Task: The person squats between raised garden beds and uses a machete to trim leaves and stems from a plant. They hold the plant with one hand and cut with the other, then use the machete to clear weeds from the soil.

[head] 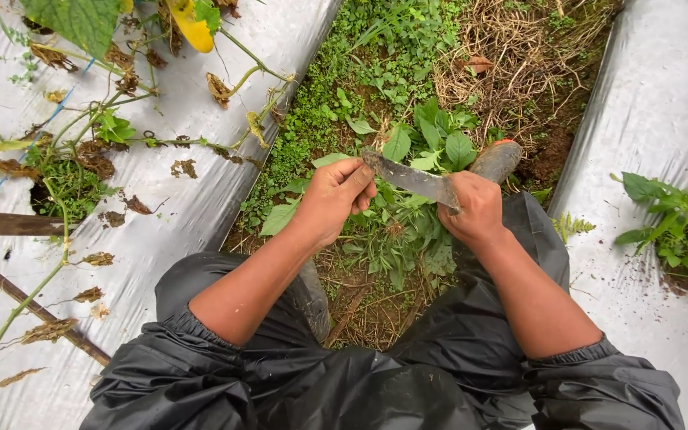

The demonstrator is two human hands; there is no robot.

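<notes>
My right hand (475, 209) grips the handle of a short, muddy blade (409, 177) that points left across the furrow. My left hand (334, 197) pinches the blade's tip between thumb and fingers. Both hands hover over a clump of broad-leaved green weeds (408, 231) growing in the soil between two plastic-covered beds. My black sleeves are pushed up to the elbows, and my knees in black trousers (296, 374) fill the bottom of the view.
Silver plastic mulch (169, 239) covers the bed on the left, with dry vines, a wooden stake (9, 223) and a yellow fruit (191, 28). Another mulched bed (646, 111) with a green plant (678, 223) lies right. A boot toe (497, 159) rests on the soil.
</notes>
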